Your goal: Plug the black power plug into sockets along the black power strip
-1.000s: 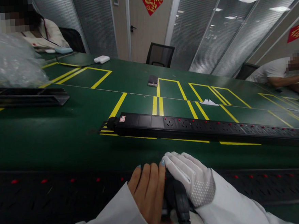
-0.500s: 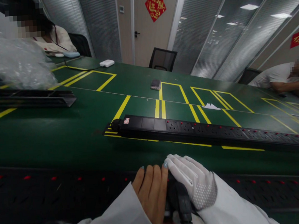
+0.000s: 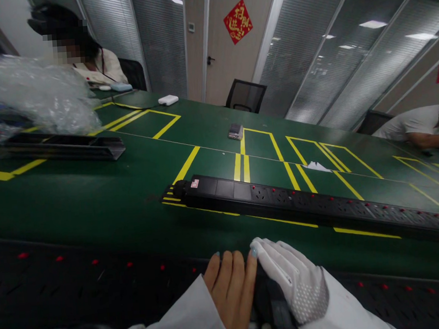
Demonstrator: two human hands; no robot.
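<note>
A long black power strip (image 3: 131, 296) with a row of red lights lies across the near side. Over its middle, my bare left hand (image 3: 234, 291) has its fingers close together, reaching toward the strip's far edge. Beside it my right hand (image 3: 295, 279), in a white dotted glove, curls in from the right, its fingertips touching my left fingertips. Between both palms sits a black plug (image 3: 272, 301), its thick end toward me. The hands close around the plug from either side; my thumbs and the socket beneath are mostly hidden.
Farther back a second black power strip (image 3: 300, 199) lies on the green table (image 3: 142, 185) with yellow tape lines. At left are a black metal channel (image 3: 71, 147) and bubble wrap (image 3: 45, 91). Two people sit at the far left and right.
The view has shifted, so the table and far power strip appear slightly lower and farther right. Both hands keep the same hold around the plug.
</note>
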